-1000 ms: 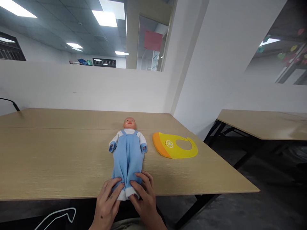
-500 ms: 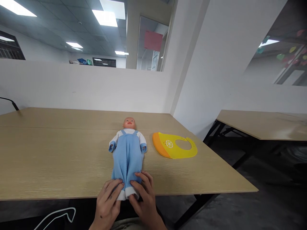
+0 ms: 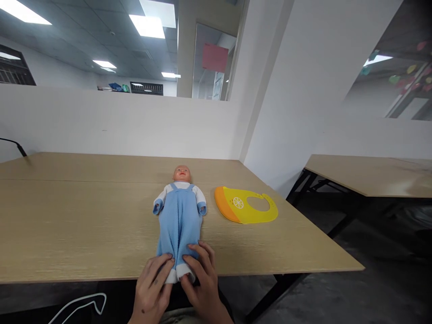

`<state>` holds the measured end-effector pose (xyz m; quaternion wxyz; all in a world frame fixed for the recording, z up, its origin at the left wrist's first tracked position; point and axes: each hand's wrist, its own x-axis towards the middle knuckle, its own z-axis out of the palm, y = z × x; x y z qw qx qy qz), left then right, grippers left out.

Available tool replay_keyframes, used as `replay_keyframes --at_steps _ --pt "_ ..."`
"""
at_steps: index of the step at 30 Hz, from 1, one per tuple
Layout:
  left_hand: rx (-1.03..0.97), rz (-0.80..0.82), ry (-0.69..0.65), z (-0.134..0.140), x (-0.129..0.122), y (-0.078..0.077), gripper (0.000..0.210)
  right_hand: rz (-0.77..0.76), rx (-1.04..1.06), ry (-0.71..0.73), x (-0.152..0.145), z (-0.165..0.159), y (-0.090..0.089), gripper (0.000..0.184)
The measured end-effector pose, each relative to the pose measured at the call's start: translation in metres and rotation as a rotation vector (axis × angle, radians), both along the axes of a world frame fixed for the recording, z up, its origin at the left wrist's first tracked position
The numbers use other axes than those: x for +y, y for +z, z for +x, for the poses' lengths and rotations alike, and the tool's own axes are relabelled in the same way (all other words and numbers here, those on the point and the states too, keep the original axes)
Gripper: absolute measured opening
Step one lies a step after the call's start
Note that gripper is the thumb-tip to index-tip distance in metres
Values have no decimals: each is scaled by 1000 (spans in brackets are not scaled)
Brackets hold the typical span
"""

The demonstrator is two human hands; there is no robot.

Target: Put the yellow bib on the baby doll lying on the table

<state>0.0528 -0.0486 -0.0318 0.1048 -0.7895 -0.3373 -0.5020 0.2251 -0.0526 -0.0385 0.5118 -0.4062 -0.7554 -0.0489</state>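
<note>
Nothing visibly shifts: left hand [image 3: 151,284], right hand [image 3: 203,280] touch blue-clad plastic doll [image 3: 179,216], lower centre (grip unclear); yellow-orange rubbery bib [image 3: 241,212] unworn, centre-right.

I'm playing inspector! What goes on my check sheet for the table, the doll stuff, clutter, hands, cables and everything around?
Surface: wood-coloured table, with a seam running across its far part.
Job's things: doll lying face up, legs toward the person; yellow-and-orange bib lying to its right, not touching it.
Clutter: blue and green items, far in the background.
Hands: left hand and right hand both touch the doll's lower legs; how firmly, I can't tell.
Cables: white cord looped below the table's near edge; thin black cord-like thing at far left.
Surroundings: white wall behind, second table at right.
</note>
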Motion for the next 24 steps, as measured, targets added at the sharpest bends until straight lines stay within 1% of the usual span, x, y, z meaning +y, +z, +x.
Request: replay_keyframes --at_steps 4,10,15,21,24 --pt "21 3 47 6 -10 4 40 7 1 10 -1 2 0 35" --pt "19 21 95 14 -15 9 36 21 -4 5 0 3 1 32" --pt "56 20 102 15 -15 4 38 16 -23 7 0 3 -2 32" --pt "9 23 125 18 -19 -2 30 11 -52 27 0 5 -4 33" --pt "10 48 112 21 -23 -5 24 8 -39 27 2 4 -7 32"
